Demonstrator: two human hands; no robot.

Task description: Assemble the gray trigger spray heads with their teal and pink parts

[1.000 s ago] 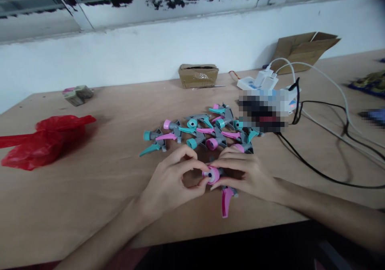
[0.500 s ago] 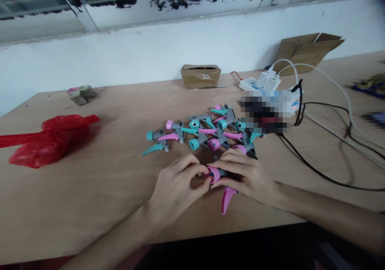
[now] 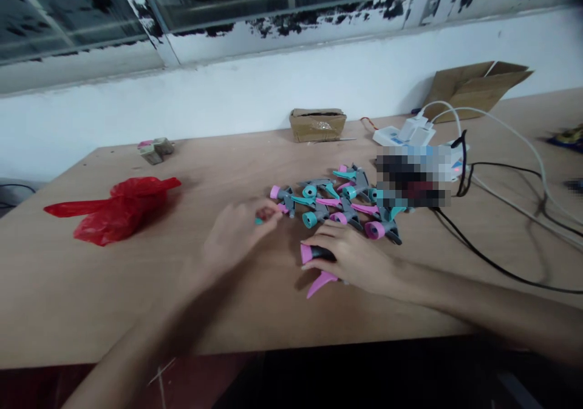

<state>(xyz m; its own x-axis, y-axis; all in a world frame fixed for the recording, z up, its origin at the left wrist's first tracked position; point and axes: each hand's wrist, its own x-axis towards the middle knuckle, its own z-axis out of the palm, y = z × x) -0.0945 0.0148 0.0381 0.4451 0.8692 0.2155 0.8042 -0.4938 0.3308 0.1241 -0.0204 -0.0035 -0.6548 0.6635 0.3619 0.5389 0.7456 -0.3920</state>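
My right hand (image 3: 353, 254) is closed around a grey trigger sprayer head (image 3: 322, 253) with a pink collar, its pink trigger (image 3: 321, 284) pointing down toward the table's front. My left hand (image 3: 237, 230), smeared by motion, has its fingertips by the left end of a cluster of trigger sprayer heads. A bit of teal (image 3: 259, 221) shows between its fingers; whether they grip anything is unclear. Several grey heads with pink or teal parts lie beyond both hands, among them a pink-collared one (image 3: 376, 230) and a teal-collared one (image 3: 310, 219).
A knotted red plastic bag (image 3: 122, 212) lies on the left of the wooden table (image 3: 218, 318). Small cardboard boxes (image 3: 317, 125) (image 3: 476, 90) stand against the wall. A white power strip (image 3: 387, 137) with chargers and cables, plus a blurred-out patch, occupies the right.
My left hand has left the pink collar and moved up-left to the cluster's left end. My right hand keeps the sprayer head, now turned with its trigger leaning left. The view has shifted.
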